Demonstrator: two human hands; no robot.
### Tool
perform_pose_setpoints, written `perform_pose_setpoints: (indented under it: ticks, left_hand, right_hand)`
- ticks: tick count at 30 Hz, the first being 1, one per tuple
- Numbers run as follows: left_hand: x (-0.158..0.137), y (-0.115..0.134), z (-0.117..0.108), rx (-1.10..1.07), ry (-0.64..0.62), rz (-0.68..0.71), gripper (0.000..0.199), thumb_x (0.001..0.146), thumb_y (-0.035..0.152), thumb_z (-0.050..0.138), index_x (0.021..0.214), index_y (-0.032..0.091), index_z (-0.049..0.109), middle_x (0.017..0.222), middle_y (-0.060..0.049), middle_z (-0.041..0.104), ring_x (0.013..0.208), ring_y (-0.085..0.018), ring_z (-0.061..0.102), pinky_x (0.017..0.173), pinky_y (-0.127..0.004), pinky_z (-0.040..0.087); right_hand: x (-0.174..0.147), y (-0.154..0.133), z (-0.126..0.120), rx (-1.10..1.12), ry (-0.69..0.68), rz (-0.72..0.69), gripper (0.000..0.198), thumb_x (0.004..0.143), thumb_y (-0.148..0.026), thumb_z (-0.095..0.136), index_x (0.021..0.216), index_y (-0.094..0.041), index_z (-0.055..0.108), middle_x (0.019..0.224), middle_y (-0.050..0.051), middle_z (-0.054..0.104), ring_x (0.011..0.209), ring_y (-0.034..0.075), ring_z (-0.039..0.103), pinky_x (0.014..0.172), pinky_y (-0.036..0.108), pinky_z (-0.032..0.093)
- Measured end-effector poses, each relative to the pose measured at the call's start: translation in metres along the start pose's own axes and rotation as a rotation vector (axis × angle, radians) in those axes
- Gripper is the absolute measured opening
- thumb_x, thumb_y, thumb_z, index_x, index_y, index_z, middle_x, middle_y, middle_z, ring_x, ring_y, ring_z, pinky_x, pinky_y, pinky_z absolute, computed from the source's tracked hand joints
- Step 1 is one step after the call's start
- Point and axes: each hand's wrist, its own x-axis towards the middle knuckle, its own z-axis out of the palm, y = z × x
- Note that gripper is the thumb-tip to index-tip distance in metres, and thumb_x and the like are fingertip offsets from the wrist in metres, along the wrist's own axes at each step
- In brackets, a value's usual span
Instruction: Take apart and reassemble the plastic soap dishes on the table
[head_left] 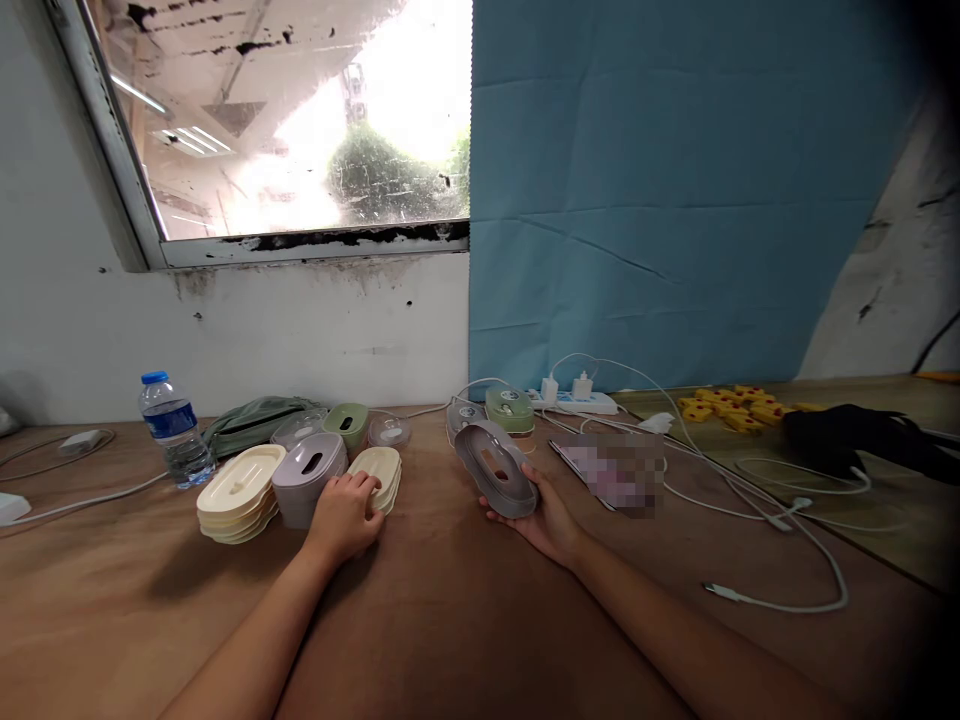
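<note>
My right hand (551, 520) holds a mauve-grey oval lid (480, 485) with a slot in its middle, tilted so that its hollow underside faces me. With curled fingers, my left hand (345, 515) grips the near edge of a small stack of cream oval lids (384, 468); how many pieces it has hold of is hidden. Just left of that stack stands a lilac oval box (304, 490) with a slotted lid. A taller stack of cream oval lids (240, 490) sits farther left.
Behind are a green slotted box (347, 425), clear lids (388, 432), a green pouch (255, 422) and a water bottle (176, 435). Grey (461, 412) and green containers (510, 408) stand near a power strip (581, 402). To the right lie a phone-like slab (600, 475), white cables (787, 606) and yellow pieces (731, 407).
</note>
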Motion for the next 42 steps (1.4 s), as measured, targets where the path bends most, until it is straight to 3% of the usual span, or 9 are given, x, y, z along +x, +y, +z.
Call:
perform_pose_setpoints:
  ticks: [6, 28, 34, 42]
  left_hand:
    - [-0.001, 0.0012, 0.0013, -0.054, 0.016, 0.03, 0.03, 0.074, 0.031, 0.051, 0.1, 0.019, 0.057, 0.1, -0.008, 0.059, 0.093, -0.022, 0.052, 0.082, -0.033, 0.035]
    - [0.0007, 0.0026, 0.0036, 0.006, -0.053, 0.097, 0.027, 0.077, 0.024, 0.047, 0.1, 0.02, 0.061, 0.098, -0.008, 0.059, 0.087, -0.022, 0.053, 0.079, -0.034, 0.038]
    - [0.0006, 0.0036, 0.0039, 0.011, -0.044, 0.093, 0.029, 0.078, 0.026, 0.046, 0.102, 0.019, 0.061, 0.098, -0.008, 0.059, 0.087, -0.022, 0.053, 0.078, -0.034, 0.038]
    - [0.0006, 0.0055, 0.0068, -0.017, -0.041, 0.06, 0.03, 0.081, 0.029, 0.042, 0.104, 0.02, 0.06, 0.101, -0.008, 0.058, 0.092, -0.022, 0.051, 0.083, -0.035, 0.035]
  right_hand:
    - [0.0006, 0.0006, -0.0001, -0.013, -0.011, -0.004, 0.029, 0.081, -0.043, 0.045, 0.091, -0.019, 0.059, 0.086, 0.006, 0.068, 0.074, 0.022, 0.065, 0.066, 0.035, 0.048]
    - [0.0014, 0.0006, -0.0023, -0.043, -0.073, 0.007, 0.039, 0.081, -0.05, 0.04, 0.093, -0.017, 0.058, 0.088, 0.009, 0.068, 0.077, 0.023, 0.065, 0.068, 0.035, 0.048]
    - [0.0009, 0.0013, 0.0008, -0.029, -0.03, 0.01, 0.036, 0.08, -0.048, 0.044, 0.093, -0.018, 0.059, 0.089, 0.008, 0.068, 0.077, 0.023, 0.065, 0.066, 0.035, 0.049]
    - [0.0019, 0.0098, 0.001, -0.287, 0.052, -0.227, 0.036, 0.07, -0.031, 0.063, 0.104, -0.029, 0.054, 0.102, 0.0, 0.06, 0.086, 0.019, 0.057, 0.067, 0.029, 0.046]
